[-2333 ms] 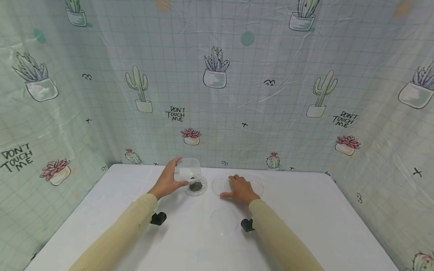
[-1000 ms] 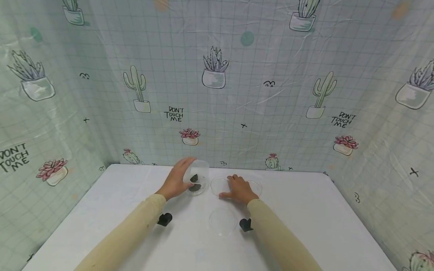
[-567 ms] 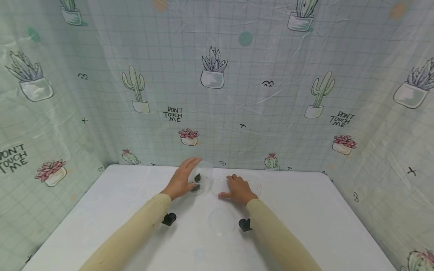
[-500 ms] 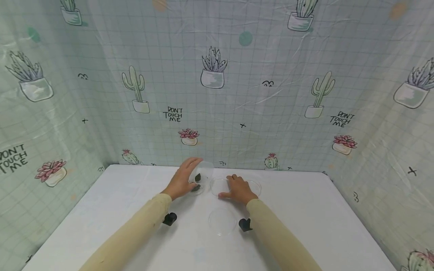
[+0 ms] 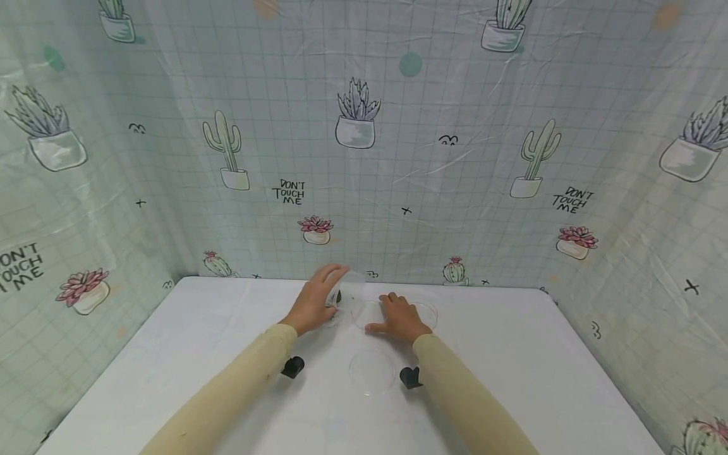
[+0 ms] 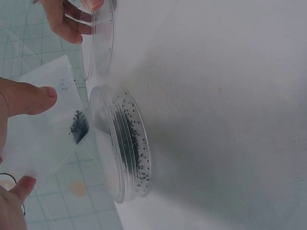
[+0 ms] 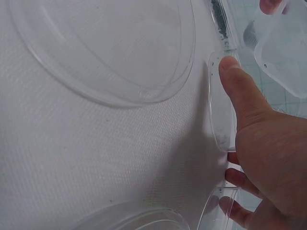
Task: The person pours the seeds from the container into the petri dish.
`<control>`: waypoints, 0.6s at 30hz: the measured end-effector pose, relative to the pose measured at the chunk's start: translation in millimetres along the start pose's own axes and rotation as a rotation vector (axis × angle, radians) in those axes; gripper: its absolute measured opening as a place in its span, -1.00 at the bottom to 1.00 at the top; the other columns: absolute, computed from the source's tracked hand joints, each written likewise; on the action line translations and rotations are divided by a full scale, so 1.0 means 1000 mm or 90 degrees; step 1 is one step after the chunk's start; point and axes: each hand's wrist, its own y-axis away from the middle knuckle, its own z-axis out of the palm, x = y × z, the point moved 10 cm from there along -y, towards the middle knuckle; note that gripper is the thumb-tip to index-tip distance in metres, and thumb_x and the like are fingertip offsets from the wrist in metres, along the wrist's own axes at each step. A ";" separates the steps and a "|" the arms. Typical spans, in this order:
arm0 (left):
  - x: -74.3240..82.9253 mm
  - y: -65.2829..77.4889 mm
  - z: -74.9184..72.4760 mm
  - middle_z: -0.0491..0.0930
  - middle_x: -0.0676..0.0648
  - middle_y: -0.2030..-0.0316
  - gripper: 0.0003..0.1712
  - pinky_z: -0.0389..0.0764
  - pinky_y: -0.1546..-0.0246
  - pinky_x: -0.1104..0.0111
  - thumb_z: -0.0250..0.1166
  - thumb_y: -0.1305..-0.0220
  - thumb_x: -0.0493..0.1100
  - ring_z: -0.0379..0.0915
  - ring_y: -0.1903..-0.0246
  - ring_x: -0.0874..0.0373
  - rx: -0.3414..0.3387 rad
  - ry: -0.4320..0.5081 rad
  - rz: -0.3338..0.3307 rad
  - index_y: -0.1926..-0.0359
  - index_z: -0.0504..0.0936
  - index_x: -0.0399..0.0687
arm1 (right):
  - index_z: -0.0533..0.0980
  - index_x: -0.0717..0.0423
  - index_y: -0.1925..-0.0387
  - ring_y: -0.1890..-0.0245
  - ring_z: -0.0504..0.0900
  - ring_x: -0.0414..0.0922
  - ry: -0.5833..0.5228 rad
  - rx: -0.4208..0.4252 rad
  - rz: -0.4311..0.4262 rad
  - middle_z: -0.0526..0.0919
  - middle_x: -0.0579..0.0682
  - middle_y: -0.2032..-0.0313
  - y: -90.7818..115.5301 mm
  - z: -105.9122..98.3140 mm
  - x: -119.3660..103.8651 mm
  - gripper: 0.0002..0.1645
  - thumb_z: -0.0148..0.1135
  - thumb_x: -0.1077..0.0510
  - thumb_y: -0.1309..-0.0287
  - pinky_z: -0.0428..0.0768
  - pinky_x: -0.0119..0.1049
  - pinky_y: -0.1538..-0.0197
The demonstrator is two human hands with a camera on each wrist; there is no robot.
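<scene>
My left hand (image 5: 311,303) grips a translucent plastic container (image 6: 33,129), tipped on its side, with dark granules (image 6: 79,127) gathered in its lower corner. Close beside and below it, a clear petri dish (image 6: 145,177) holds a heap of the same granules, some scattered along its wall; my left hand mostly hides that dish in the head view. With thumb and fingers spread across it, my right hand (image 5: 402,317) holds another clear petri dish (image 7: 216,108) by its edge. A few dark specks show in this one.
Another clear dish (image 7: 208,211) sits right of my right hand, its fingertips overlapping it. Nearer to me on the white table (image 5: 483,392) lies a clear round dish (image 5: 372,373). Patterned cloth (image 5: 364,189) rises behind the table. Dark camera mounts (image 5: 292,366) hang under both wrists.
My left hand has moved right, tilting the container further over the granule dish, which is now mostly hidden behind the hand. My right hand stays in place.
</scene>
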 end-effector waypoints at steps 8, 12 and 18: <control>0.014 -0.004 0.001 0.27 0.02 -0.36 0.14 0.37 -0.31 -0.06 0.54 0.15 -0.35 0.16 -0.39 0.03 0.023 -0.027 0.047 -0.44 0.17 0.18 | 0.35 0.18 -0.29 -0.16 0.49 0.14 0.010 0.001 0.002 0.48 0.17 -0.19 -0.002 0.002 0.002 0.10 0.33 -0.45 0.12 0.51 0.17 -0.17; 0.016 -0.005 0.002 0.28 0.01 -0.37 0.13 0.37 -0.30 -0.07 0.55 0.15 -0.32 0.14 -0.41 0.02 0.021 -0.021 0.037 -0.44 0.16 0.15 | 0.35 0.18 -0.30 -0.18 0.48 0.14 0.006 -0.004 0.003 0.48 0.18 -0.20 -0.003 0.002 0.002 0.10 0.33 -0.45 0.12 0.50 0.18 -0.18; 0.023 -0.008 0.001 0.29 0.05 -0.37 0.10 0.47 -0.20 -0.04 0.56 0.16 -0.32 0.15 -0.40 0.06 0.021 -0.025 0.058 -0.41 0.22 0.15 | 0.34 0.18 -0.31 -0.20 0.46 0.14 0.003 -0.007 0.005 0.47 0.18 -0.21 -0.002 0.001 0.001 0.10 0.32 -0.46 0.10 0.49 0.19 -0.19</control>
